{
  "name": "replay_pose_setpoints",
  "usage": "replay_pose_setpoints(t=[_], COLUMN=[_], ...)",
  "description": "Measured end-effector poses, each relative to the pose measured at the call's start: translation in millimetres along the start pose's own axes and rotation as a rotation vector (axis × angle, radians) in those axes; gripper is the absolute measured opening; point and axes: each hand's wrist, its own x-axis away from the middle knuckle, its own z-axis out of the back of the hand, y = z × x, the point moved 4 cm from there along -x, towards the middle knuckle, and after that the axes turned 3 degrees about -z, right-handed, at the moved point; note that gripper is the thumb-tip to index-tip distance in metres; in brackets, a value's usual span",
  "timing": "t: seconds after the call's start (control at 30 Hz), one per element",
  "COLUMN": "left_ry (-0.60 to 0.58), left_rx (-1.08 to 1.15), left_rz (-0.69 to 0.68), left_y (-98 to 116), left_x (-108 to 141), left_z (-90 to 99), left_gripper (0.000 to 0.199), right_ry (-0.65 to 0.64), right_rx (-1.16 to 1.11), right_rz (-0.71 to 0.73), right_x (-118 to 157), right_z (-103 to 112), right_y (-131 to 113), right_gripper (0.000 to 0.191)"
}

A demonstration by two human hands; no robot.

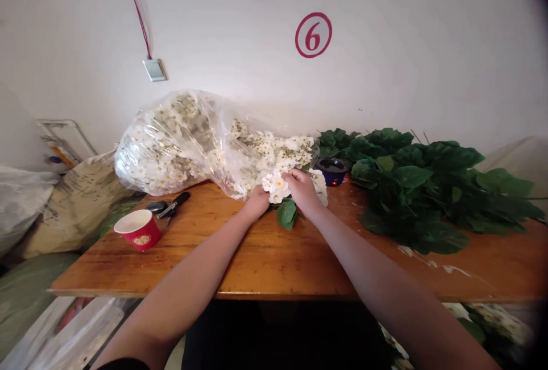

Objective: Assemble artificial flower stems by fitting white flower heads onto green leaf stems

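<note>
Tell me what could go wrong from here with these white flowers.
The right hand works close to the dark blue pot; its red light is lit, so it may be hot, and a slip could brush or tip it.

The green leaves crowd that pot and might drag into it.

The clear bag lies loosely over other blossoms beside the left hand, so flowers could snag on its film.

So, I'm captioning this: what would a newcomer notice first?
Probably the clear bag of white flowers, back left on the table. Then the green leaves heaped on its right and the red circled 6 on the wall. Left hand and right hand meet at white blossoms mid-table.
</note>
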Motion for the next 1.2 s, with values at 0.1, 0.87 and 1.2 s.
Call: replay_pose_setpoints(t=[0.1,0.87,1.2], left_ry=[-0.038,-0.051,-0.119], left_rx=[-0.019,-0.295,-0.261], left_rz=[-0.019,-0.04,-0.056], left_y=[4,3,8], left_x=[0,1,0], left_z=[-1.1,4.6,-0.6], left_gripper=[0.022,0.012,0.014], right_ry=[0.0,-0.468,-0.31], right_rx=[-0.049,0.764,0.536], right_rz=[-0.062,0.692,0.603], right_x=[0,17,6], right_z=[2,-3,7], right_y=[1,-26,-25], right_gripper=[0.03,0.025,0.02])
